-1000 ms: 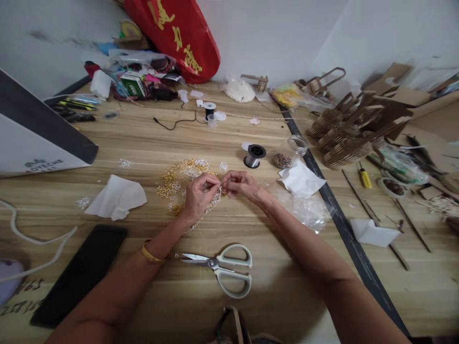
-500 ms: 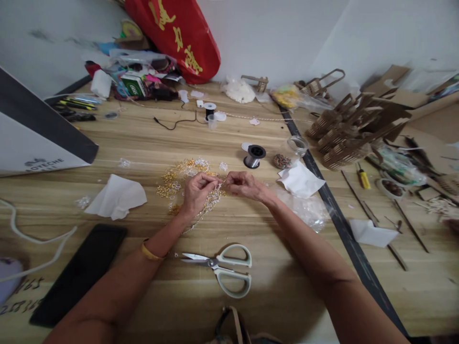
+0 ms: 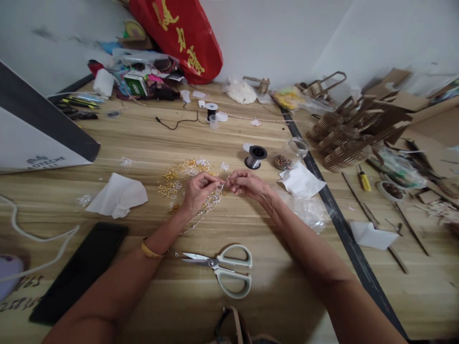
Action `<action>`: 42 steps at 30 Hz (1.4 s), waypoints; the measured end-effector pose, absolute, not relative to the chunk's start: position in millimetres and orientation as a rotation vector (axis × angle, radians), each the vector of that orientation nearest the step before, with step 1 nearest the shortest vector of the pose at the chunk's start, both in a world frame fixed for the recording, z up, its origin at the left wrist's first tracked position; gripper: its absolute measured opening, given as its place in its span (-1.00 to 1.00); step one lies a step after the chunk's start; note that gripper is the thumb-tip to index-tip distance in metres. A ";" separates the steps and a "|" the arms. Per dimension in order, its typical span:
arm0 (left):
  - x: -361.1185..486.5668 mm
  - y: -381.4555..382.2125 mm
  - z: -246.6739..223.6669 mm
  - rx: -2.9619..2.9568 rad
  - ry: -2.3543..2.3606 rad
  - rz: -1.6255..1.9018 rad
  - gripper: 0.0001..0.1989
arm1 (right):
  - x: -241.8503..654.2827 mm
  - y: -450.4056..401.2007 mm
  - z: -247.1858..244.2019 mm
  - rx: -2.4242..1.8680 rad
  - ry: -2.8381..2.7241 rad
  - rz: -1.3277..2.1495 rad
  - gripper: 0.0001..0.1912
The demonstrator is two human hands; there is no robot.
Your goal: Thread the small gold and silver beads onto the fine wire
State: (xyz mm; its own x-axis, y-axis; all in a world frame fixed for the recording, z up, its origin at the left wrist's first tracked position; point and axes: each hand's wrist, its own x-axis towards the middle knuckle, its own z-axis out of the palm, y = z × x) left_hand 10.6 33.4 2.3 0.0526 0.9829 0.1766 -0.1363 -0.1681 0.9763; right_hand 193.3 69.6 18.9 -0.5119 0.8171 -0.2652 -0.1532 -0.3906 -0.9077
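My left hand (image 3: 199, 191) pinches the end of a thin silvery chain (image 3: 208, 205), which trails down and left over the wooden table. Close beside it, my right hand (image 3: 247, 184) has its fingers pressed together near the same end; what they grip is too small to make out. Under and behind the hands lie gold and silver rings and beads (image 3: 168, 184) in loose heaps. Scissors (image 3: 215, 263) with pale handles lie in front, blades to the left. A spool of fine wire (image 3: 256, 156) stands behind my right hand.
White paper (image 3: 118, 196) and a black phone-like slab (image 3: 81, 272) lie left. To the right are another white paper (image 3: 301, 180), clear plastic bags (image 3: 311, 212), a jar (image 3: 298, 147) and small woven baskets (image 3: 335, 143). A white box (image 3: 39, 129) stands at far left.
The fingers of my right hand have shifted slightly at the chain's end. The whole view has moved a little; both hands stay close together.
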 end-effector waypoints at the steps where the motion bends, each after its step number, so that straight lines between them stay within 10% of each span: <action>1: 10.3 33.6 2.0 1.264 0.977 1.348 -0.84 | 193.6 69.5 20.0 -0.960 -1.131 1.995 -0.82; 42: 11.5 33.4 1.5 1.199 1.089 1.307 -0.82 | 189.1 56.8 36.0 -1.019 -1.895 1.447 -0.64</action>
